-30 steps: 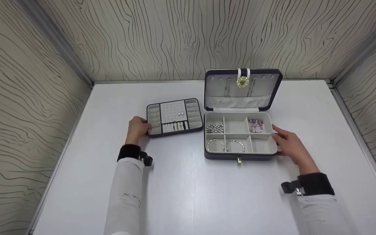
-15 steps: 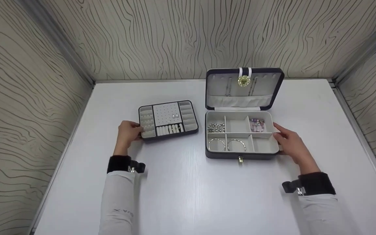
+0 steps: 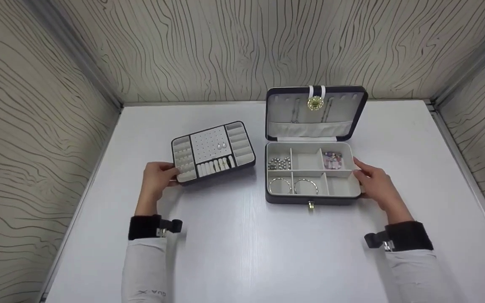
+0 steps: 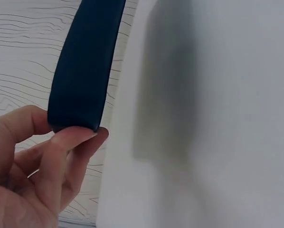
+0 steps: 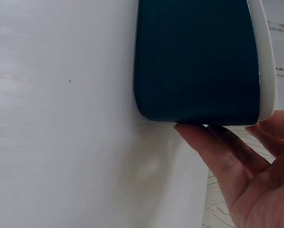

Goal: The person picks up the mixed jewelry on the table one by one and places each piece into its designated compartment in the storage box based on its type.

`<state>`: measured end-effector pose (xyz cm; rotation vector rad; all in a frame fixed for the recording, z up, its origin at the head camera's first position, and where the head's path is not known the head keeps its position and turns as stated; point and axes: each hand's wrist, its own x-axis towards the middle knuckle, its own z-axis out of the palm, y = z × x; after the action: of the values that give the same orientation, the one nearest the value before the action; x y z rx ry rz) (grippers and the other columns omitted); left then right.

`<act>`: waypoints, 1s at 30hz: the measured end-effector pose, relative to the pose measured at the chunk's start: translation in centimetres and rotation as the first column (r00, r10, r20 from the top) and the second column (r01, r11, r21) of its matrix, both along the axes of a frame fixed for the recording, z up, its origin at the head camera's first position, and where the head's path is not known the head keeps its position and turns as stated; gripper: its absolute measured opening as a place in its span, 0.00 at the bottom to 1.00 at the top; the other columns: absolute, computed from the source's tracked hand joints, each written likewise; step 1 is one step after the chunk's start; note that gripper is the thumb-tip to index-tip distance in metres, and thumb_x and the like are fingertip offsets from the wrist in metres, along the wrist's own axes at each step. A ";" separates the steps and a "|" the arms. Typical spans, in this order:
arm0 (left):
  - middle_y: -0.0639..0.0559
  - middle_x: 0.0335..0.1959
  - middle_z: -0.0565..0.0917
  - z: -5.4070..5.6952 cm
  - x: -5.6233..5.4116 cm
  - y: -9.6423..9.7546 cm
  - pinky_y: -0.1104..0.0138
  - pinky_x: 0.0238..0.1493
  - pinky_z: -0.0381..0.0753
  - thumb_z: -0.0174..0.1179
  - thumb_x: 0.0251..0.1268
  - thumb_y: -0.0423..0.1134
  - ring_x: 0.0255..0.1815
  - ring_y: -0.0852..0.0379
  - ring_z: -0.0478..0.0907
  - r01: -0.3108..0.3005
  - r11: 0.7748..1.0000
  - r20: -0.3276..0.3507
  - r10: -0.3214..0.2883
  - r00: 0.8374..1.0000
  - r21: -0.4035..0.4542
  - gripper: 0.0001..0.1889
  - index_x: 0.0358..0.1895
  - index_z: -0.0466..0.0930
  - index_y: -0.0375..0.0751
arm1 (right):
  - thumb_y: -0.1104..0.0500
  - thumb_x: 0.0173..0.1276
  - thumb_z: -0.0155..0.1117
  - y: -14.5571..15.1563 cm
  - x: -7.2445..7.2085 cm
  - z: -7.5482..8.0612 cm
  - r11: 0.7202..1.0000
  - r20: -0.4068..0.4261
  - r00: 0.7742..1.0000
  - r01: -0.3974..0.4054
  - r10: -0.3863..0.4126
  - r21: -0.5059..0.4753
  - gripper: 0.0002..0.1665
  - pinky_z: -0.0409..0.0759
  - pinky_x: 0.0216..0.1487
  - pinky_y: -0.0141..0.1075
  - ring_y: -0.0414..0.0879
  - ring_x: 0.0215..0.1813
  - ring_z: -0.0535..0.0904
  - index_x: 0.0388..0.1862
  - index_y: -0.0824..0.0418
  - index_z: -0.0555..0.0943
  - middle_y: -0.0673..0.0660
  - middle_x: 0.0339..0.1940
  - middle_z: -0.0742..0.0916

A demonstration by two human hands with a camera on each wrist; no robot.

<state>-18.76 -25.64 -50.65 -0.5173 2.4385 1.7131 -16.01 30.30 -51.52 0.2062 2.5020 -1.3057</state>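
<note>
In the head view, my left hand (image 3: 156, 179) pinches the left end of a dark-blue jewelry tray (image 3: 211, 145). It is tilted, its right end farther back, and its shadow lies apart from it on the table in the left wrist view. Pearl-like earrings (image 3: 221, 145) sit on its perforated panel, above ring rolls. To the right, a jewelry box (image 3: 314, 198) stands with its lid (image 3: 289, 107) raised. My right hand (image 3: 377, 185) touches the box's right side with thumb and fingertips, the fingers fairly straight in the right wrist view.
Inside the box are silvery beads (image 3: 279, 163), two bangles (image 3: 305, 186) and a colourful beaded bracelet (image 3: 333, 160) in separate compartments. Necklaces (image 3: 326, 110) hang inside the lid, with a gold ornament (image 3: 315, 103) on its strap. Wood-patterned walls (image 3: 192, 46) enclose the white table (image 3: 234, 244).
My left hand has moved left and toward me with the jewelry tray, which has turned so its right end points farther back. My right hand stays at the box.
</note>
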 end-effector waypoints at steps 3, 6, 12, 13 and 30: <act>0.36 0.40 0.83 1.1 0.6 0.3 0.66 0.32 0.85 0.60 0.61 0.28 0.33 0.54 0.84 0.016 1.000 -0.031 -0.016 0.999 0.006 0.16 0.51 0.79 0.21 | 0.49 0.81 0.43 0.0 0.0 0.0 1.000 0.005 1.000 0.005 -0.005 0.004 0.32 0.83 0.41 0.37 0.63 0.61 0.71 0.79 0.52 0.52 0.75 0.70 0.67; 0.36 0.38 0.83 2.3 1.2 0.8 0.66 0.31 0.85 0.60 0.60 0.28 0.32 0.54 0.84 0.036 0.999 -0.062 -0.035 0.997 0.011 0.16 0.50 0.80 0.21 | 0.49 0.81 0.43 0.0 0.0 0.0 1.000 0.001 1.000 0.001 -0.001 0.020 0.32 0.83 0.41 0.37 0.63 0.61 0.71 0.79 0.52 0.52 0.74 0.70 0.66; 0.36 0.38 0.84 4.0 1.9 1.8 0.65 0.30 0.85 0.61 0.60 0.28 0.33 0.53 0.85 0.076 0.997 -0.127 -0.075 0.989 0.004 0.15 0.49 0.81 0.23 | 0.46 0.80 0.42 0.1 0.2 -0.2 0.999 -0.024 1.000 -0.016 0.017 0.048 0.33 0.83 0.41 0.38 0.64 0.61 0.72 0.79 0.53 0.53 0.74 0.68 0.69; 0.36 0.38 0.84 4.2 2.0 1.9 0.65 0.30 0.85 0.61 0.60 0.28 0.33 0.53 0.84 0.082 0.997 -0.136 -0.081 0.987 0.005 0.15 0.49 0.81 0.24 | 0.45 0.80 0.42 0.1 0.2 -0.3 0.999 -0.024 1.000 -0.017 0.018 0.044 0.33 0.84 0.40 0.38 0.65 0.61 0.72 0.79 0.53 0.53 0.74 0.68 0.69; 0.40 0.33 0.86 6.7 2.7 5.2 0.64 0.27 0.85 0.63 0.57 0.26 0.29 0.53 0.84 0.152 0.986 -0.206 -0.137 0.969 0.061 0.13 0.46 0.84 0.25 | 0.59 0.77 0.52 -3.7 -1.9 3.5 0.975 -0.256 0.961 -0.051 0.107 0.216 0.29 0.69 0.63 0.59 0.71 0.67 0.66 0.71 0.70 0.65 0.77 0.67 0.69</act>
<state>-16.09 -20.48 -43.93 -0.1583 2.4592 1.8694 -17.93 26.64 -48.05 -0.0285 2.8420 -1.1024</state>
